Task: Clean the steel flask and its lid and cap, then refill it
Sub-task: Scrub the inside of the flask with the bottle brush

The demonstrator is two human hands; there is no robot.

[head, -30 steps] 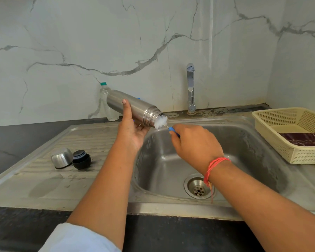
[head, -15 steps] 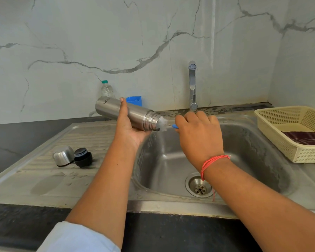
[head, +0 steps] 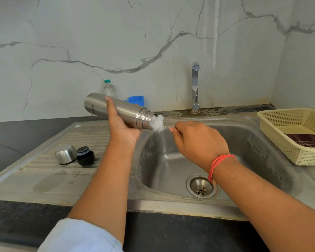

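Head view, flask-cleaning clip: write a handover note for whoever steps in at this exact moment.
Left hand: grips the steel flask, nearly level, mouth over the sink basin.
Right hand: pinches the bottle brush by its stem, with the white bristles at the flask's mouth.
Steel cap and black lid: side by side on the drainboard.
Tap: no water visible.
Done: flask opened, brush at work.
Left: rinse the flask, refill and close it. Cannot tell whether the lid and cap are washed.
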